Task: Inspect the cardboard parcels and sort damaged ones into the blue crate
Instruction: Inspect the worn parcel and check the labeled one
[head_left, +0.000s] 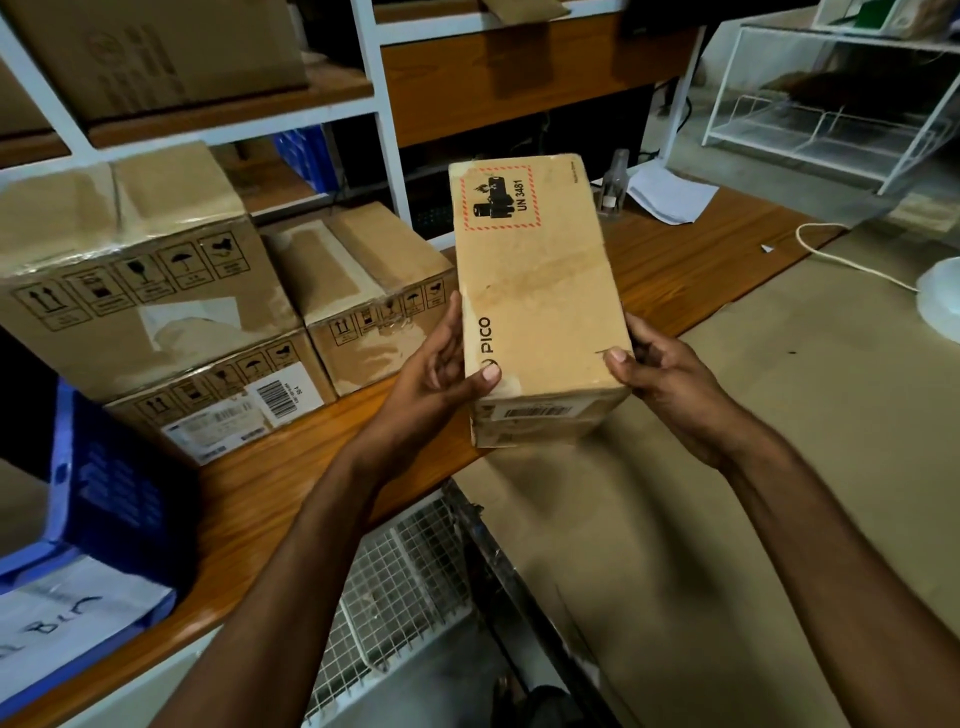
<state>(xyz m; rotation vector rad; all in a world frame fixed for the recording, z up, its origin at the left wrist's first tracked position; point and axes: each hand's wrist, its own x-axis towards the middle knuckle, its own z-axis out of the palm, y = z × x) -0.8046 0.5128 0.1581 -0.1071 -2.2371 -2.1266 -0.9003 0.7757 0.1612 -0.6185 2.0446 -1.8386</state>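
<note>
A long brown cardboard parcel (535, 291) with a red-bordered battery label and the word PICO is held up in the air in front of me. My left hand (439, 374) grips its near left edge, thumb on the top face. Gripping the near right corner is my right hand (660, 374), its thumb also on top. The parcel's top face shows scuffs and a pale stain. The blue crate (104, 499) stands at the lower left on the wooden counter and holds a white bag with handwriting.
Three taped cardboard boxes (156, 291) are stacked on the wooden counter (270, 499) at the left, below white shelving with another box. Brown paper (779, 415) covers the table at right. A small bottle (613, 187), papers, a white cable and a wire rack lie beyond.
</note>
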